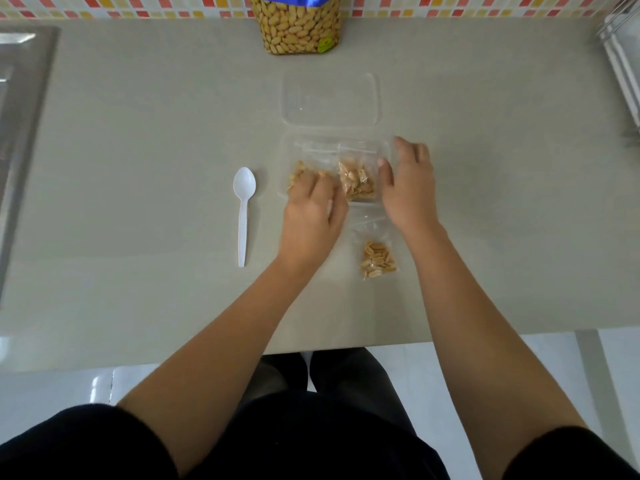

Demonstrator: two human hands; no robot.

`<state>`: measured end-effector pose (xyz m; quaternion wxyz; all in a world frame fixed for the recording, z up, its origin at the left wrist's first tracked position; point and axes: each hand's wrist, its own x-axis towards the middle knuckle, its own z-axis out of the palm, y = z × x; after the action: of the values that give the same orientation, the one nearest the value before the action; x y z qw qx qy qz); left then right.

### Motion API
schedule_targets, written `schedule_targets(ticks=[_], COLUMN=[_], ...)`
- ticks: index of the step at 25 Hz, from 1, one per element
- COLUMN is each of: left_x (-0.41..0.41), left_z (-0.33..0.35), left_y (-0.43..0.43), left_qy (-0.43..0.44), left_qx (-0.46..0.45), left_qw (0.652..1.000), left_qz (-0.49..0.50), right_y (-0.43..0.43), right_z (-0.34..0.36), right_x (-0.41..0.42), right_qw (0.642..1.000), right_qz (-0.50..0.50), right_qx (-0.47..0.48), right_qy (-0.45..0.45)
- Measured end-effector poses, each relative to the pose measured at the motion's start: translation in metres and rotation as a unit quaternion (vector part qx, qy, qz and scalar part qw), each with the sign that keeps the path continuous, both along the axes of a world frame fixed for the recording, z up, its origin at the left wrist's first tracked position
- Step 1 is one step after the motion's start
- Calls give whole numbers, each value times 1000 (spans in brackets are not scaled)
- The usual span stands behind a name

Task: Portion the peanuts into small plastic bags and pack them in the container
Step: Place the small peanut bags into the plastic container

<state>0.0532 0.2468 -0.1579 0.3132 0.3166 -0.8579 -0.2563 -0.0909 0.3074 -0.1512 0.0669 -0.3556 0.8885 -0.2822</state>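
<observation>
White spoon, pale grey-beige counter, tan peanuts in clear bags; red, orange and yellow mosaic tiles on white; a blue-topped sack.

Big peanut bag gets chopped off by the top edge. The left hand covers most of one small bag, so can't tell the grip.

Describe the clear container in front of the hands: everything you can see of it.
The container is a shallow rectangular tub of clear plastic with rounded corners, open, flat on the grey counter. Its lid lies just behind it. Inside, side by side, lie a left bag, gripped by the left hand, and a right bag of peanuts. The right hand, fingers straight, touches its right wall.
</observation>
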Motion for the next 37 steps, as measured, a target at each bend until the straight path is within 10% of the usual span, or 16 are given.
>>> schedule_targets(ticks=[7,15,22,32,37], left_x=[-10,14,-6,-27,-30], left_z=[-15,15,48,-4,-2], left_y=[68,39,-17,-57,-76], left_qy=[-242,-174,-28,-228,-382], left_qx=[195,302,196,-77,-53], left_qw=[950,937,979,963,891], left_qz=[-28,-3,39,-122,-238], right_y=[1,1,0,-3,-3], right_z=[-26,-27,-32,-39,-38], right_x=[-5,-9,-9,-13,-16], right_qw=[992,980,980,984,986], right_qz=[-13,-18,-33,-24,-10], right_qx=[-38,-87,-104,-117,-114], right_qy=[-118,-177,-169,-130,-125])
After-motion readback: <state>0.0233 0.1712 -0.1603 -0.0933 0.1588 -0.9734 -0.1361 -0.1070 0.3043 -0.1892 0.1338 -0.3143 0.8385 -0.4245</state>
